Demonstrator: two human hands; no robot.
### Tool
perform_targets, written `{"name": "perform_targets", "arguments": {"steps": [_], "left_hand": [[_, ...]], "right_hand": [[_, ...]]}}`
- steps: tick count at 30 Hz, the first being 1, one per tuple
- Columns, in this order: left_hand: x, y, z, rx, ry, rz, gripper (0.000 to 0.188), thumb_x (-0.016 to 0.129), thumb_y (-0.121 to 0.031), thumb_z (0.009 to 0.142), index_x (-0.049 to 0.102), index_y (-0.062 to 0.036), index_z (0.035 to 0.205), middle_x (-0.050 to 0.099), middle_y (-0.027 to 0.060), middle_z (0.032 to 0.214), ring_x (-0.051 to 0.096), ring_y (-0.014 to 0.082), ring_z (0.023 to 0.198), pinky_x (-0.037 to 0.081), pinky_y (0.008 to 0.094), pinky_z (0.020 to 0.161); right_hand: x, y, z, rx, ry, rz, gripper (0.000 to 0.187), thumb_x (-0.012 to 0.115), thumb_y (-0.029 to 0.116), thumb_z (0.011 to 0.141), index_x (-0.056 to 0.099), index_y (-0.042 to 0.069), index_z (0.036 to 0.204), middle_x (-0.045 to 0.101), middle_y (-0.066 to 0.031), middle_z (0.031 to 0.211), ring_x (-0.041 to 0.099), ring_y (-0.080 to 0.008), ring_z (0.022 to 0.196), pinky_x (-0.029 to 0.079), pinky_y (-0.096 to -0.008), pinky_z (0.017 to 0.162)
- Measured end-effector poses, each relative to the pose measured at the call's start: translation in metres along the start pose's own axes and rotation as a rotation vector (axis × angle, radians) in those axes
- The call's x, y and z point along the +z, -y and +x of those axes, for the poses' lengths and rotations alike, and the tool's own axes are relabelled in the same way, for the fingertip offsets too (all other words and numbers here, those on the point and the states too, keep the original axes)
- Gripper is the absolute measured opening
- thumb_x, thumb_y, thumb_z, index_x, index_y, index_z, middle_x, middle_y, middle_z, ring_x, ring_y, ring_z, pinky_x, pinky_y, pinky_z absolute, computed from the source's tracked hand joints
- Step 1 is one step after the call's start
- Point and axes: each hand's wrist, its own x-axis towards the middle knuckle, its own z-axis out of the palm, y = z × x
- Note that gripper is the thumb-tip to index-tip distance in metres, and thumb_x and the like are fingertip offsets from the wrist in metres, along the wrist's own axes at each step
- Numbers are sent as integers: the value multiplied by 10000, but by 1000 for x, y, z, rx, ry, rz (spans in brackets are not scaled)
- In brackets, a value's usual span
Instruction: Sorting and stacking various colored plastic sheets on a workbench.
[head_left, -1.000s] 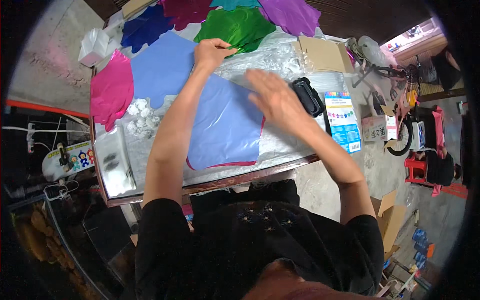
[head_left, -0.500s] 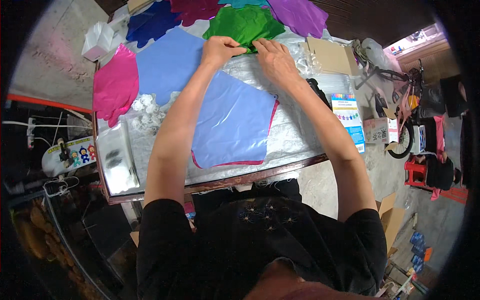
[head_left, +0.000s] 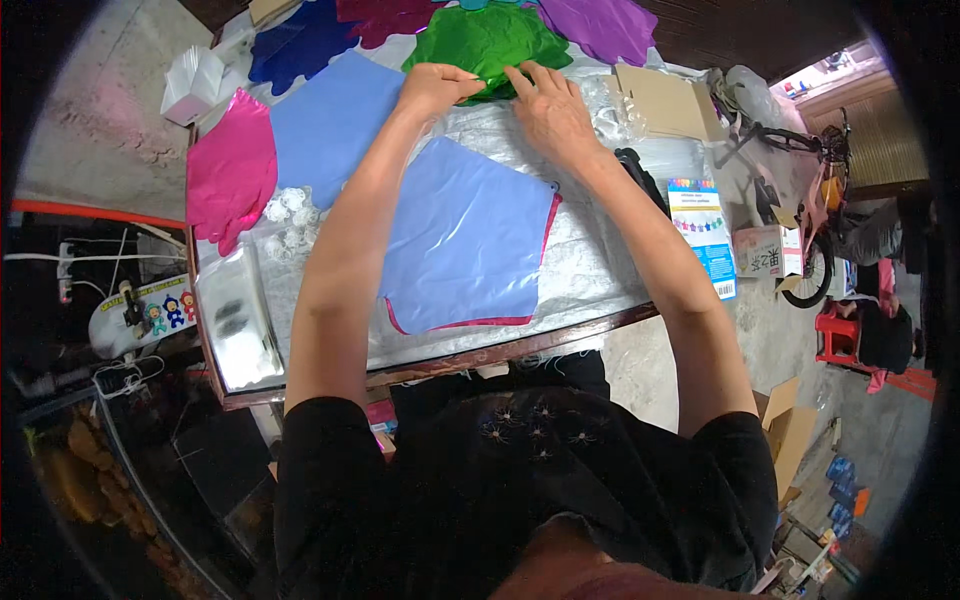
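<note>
A stack of shiny green foil pieces point(head_left: 490, 45) lies at the far side of the table. At its near edge my left hand point(head_left: 438, 92) pinches the green foil between thumb and fingers. My right hand point(head_left: 555, 115) is just to the right, fingers apart, their tips touching or just over the same edge. Nearer to me, between my forearms, lies a pale blue foil sheet point(head_left: 465, 235) with a pink edge showing beneath it. Another pale blue sheet point(head_left: 335, 125) is partly behind my left forearm, beside a pink foil piece point(head_left: 232, 165).
Dark blue point(head_left: 300, 48), maroon and purple foil pieces point(head_left: 605, 28) line the far edge. Clear bags point(head_left: 238, 320) and white ribbon rolls point(head_left: 290, 212) lie left; cardboard point(head_left: 665, 103), a black object point(head_left: 640, 175) and a printed package point(head_left: 703, 240) lie right. A bicycle point(head_left: 815, 230) stands beyond.
My right hand's fingers have lifted and spread slightly, away from the left hand's fingertips. My left hand has shifted slightly up and left, still at the green foil's edge.
</note>
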Motion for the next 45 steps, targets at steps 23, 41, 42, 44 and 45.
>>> {"name": "perform_targets", "arguments": {"steps": [23, 41, 42, 44, 45], "left_hand": [[-10, -34, 7, 71, -84, 34, 257, 827, -224, 805, 786, -29, 969, 731, 17, 825, 647, 95, 729, 523, 253, 679], [-98, -147, 68, 379, -284, 232, 128, 803, -149, 805, 782, -26, 835, 713, 32, 707, 624, 117, 598, 495, 298, 549], [-105, -158, 72, 398, -333, 211, 126, 804, -148, 808, 782, -30, 845, 714, 34, 719, 626, 118, 605, 495, 296, 553], [-131, -182, 74, 498, -356, 62, 138, 801, -154, 819, 781, -30, 875, 716, 37, 744, 626, 121, 615, 494, 289, 559], [-147, -192, 73, 575, -326, -65, 152, 797, -160, 826, 779, -26, 895, 716, 39, 756, 624, 122, 618, 491, 285, 560]], "right_hand": [[-8, 6, 10, -128, 216, -39, 230, 565, 103, 914, 658, 34, 1113, 696, -135, 1097, 627, -284, 1116, 429, -443, 1043], [30, 10, 48, 259, 393, -97, 569, 547, 525, 981, 515, 254, 1481, 467, -73, 1548, 370, -491, 1414, 94, -794, 1099], [32, 8, 46, 267, 388, -101, 574, 555, 533, 975, 521, 255, 1475, 469, -67, 1548, 374, -487, 1414, 95, -797, 1097], [31, 8, 47, 266, 377, -103, 579, 563, 540, 968, 527, 255, 1470, 470, -61, 1548, 378, -483, 1414, 96, -801, 1095], [30, 9, 48, 256, 383, -113, 579, 557, 544, 971, 526, 254, 1471, 470, -58, 1546, 403, -474, 1398, 123, -795, 1087]]}}
